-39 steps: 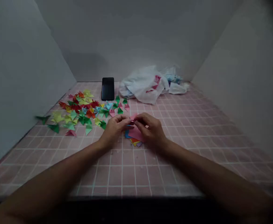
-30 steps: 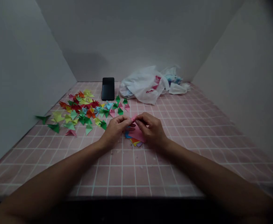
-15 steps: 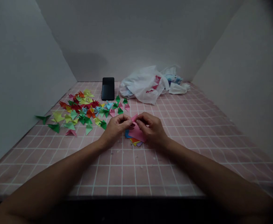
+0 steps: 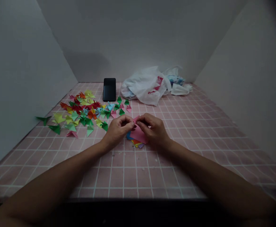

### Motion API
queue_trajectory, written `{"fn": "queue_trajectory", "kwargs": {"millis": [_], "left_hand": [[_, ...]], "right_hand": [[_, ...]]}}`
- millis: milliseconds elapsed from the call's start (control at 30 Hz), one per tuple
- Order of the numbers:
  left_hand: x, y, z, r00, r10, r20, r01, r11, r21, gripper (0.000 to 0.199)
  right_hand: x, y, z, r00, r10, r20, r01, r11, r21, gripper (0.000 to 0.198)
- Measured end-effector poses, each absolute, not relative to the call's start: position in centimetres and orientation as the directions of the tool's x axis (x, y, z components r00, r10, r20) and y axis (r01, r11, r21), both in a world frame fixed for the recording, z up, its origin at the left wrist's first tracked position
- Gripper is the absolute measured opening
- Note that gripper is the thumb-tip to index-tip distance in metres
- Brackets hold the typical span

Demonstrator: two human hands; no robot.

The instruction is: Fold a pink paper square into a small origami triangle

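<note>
Between the fingertips of both hands is a small folded piece of pink paper (image 4: 135,119), partly covered by the fingers. My left hand (image 4: 119,128) pinches it from the left, thumb against forefinger. From the other side my right hand (image 4: 154,128) pinches it the same way. Just beneath the hands lies a fanned stack of coloured paper sheets (image 4: 138,137), pink on top with blue, orange, yellow and purple edges showing. Left of my left hand spreads a pile of folded paper cranes (image 4: 82,110) in green, yellow, red, orange, blue and pink.
A black phone (image 4: 109,90) leans upright behind the cranes. At the back, a crumpled white plastic bag (image 4: 146,85) with red print lies beside a blue-and-white packet (image 4: 175,80). A pink checked cloth (image 4: 199,126) covers the table, with pale walls on three sides.
The fingers of both hands have shifted very slightly around the folded pink paper. The cranes, stack, phone and bag stay where they were.
</note>
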State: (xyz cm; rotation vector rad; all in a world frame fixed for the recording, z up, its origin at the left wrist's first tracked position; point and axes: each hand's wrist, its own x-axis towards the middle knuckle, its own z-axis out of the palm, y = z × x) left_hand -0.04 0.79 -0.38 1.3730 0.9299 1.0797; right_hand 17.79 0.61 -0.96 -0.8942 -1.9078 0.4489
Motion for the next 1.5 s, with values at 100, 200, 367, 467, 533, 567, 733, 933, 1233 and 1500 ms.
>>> {"fn": "queue_trajectory", "kwargs": {"millis": [100,200,367,467,533,567,733,933,1233,1500], "left_hand": [[-0.1,0.7,-0.4,0.274,0.957,0.098,-0.080,-0.079,0.994,0.024],[-0.1,0.6,-0.3,0.288,0.953,0.098,-0.123,-0.065,0.990,0.026],[0.2,0.2,0.0,0.289,0.954,0.083,-0.119,-0.051,0.992,0.030],[0.4,0.0,-0.1,0.279,0.957,0.073,-0.131,-0.038,0.991,0.033],[0.6,-0.1,-0.1,0.274,0.959,0.073,-0.155,-0.031,0.987,0.033],[0.7,-0.1,-0.1,0.273,0.959,0.076,-0.174,-0.029,0.984,0.034],[0.9,-0.3,0.1,0.276,0.958,0.078,-0.234,-0.012,0.972,0.032],[0.8,-0.1,0.0,0.237,0.968,0.078,-0.199,-0.030,0.980,0.036],[0.6,0.2,-0.4,0.227,0.971,0.082,-0.158,-0.046,0.986,0.028],[0.5,0.5,-0.6,0.177,0.983,0.050,-0.135,-0.026,0.990,0.037]], "right_hand": [[17.7,0.6,-1.0,-0.303,0.729,0.613,0.417,0.680,-0.603,0.010],[17.7,0.6,-0.9,-0.300,0.709,0.638,0.409,0.700,-0.585,0.011],[17.6,0.3,-0.8,-0.300,0.670,0.679,0.489,0.719,-0.493,0.013],[17.5,0.2,-1.0,-0.307,0.668,0.678,0.526,0.713,-0.465,0.012],[17.4,0.2,-1.1,-0.305,0.663,0.683,0.528,0.715,-0.459,0.013],[17.4,0.2,-1.1,-0.299,0.661,0.689,0.522,0.717,-0.462,0.013],[17.5,0.3,-1.0,-0.274,0.656,0.703,0.463,0.731,-0.501,0.011],[17.5,0.3,-1.1,-0.295,0.667,0.684,0.473,0.724,-0.502,0.011],[17.5,0.4,-1.1,-0.290,0.676,0.677,0.440,0.722,-0.533,0.009],[17.4,0.6,-1.3,-0.216,0.843,0.493,0.307,0.538,-0.785,0.003]]}}
